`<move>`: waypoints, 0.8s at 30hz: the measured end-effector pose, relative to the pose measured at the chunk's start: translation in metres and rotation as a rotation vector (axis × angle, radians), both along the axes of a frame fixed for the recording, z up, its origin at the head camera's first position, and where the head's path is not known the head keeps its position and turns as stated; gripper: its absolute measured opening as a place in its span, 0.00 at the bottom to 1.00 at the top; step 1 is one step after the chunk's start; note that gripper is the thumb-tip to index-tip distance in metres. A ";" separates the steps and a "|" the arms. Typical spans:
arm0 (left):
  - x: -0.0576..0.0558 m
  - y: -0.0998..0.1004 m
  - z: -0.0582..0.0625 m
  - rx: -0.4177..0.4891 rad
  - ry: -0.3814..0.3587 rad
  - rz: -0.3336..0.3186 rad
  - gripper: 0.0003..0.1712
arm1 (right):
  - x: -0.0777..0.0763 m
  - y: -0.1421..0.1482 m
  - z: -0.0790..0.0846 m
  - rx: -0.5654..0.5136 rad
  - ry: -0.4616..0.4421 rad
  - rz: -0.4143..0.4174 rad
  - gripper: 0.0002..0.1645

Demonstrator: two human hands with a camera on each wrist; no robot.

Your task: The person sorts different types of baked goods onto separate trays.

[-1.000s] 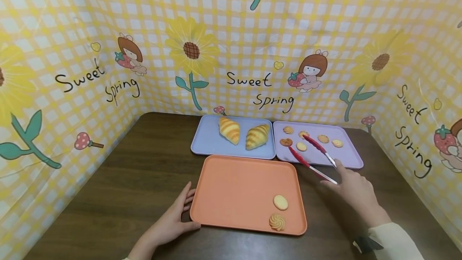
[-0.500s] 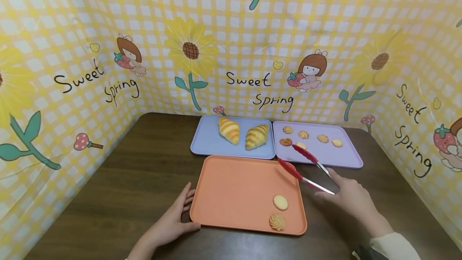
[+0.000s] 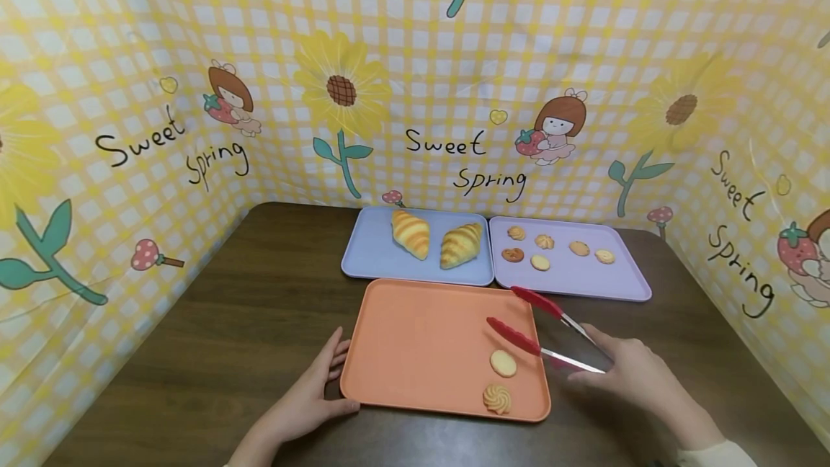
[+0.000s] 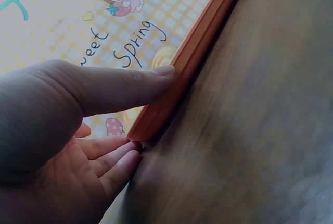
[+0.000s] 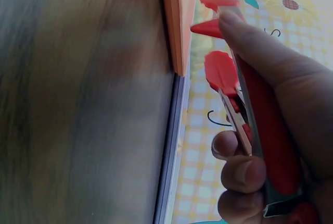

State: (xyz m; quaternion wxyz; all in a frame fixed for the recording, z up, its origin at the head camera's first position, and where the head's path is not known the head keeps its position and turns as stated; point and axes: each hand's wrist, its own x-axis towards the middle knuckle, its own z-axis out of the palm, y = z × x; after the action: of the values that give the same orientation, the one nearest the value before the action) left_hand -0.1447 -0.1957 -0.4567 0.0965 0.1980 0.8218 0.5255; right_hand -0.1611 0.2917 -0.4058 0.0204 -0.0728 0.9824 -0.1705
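Note:
In the head view my right hand [image 3: 638,377] grips red-tipped metal tongs [image 3: 517,338]. Their arms are spread, with nothing between the tips, above the right part of an orange tray [image 3: 421,344]. The right wrist view shows fingers curled round the red tong handle [image 5: 268,125]. My left hand [image 3: 305,398] rests at the tray's front left corner; in the left wrist view its straight thumb [image 4: 125,86] touches the front rim and its extended fingers touch the side. On that tray lie a round plain cookie [image 3: 503,363] and a swirled cookie [image 3: 497,399].
Behind the orange tray stands a blue tray [image 3: 369,258] bearing two croissants, one of them a striped croissant [image 3: 461,245]. Right of it, a lilac tray [image 3: 590,284] carries several small cookies, among them a pretzel-shaped cookie [image 3: 513,255]. A patterned yellow cloth [image 3: 415,92] encloses the table [image 3: 214,323].
My right hand has drawn the tongs back from the lilac tray, toward me and leftward over the orange tray. The tongs stay spread. The left hand and the cookies have not moved.

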 end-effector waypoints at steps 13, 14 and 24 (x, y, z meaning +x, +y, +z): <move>0.000 0.000 -0.001 -0.008 0.010 0.006 0.65 | 0.014 0.004 -0.005 -0.071 -0.013 0.184 0.55; 0.000 0.000 -0.001 -0.009 0.010 0.008 0.65 | 0.015 0.004 -0.005 -0.070 -0.018 0.191 0.55; -0.001 0.000 0.000 -0.005 0.015 -0.002 0.65 | 0.020 0.009 -0.004 -0.052 -0.085 0.199 0.55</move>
State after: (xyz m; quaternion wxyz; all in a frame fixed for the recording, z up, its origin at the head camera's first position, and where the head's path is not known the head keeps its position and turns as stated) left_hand -0.1452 -0.1958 -0.4567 0.0914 0.2024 0.8237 0.5218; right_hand -0.1406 0.3009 -0.4100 0.0770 -0.1631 0.9639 -0.1961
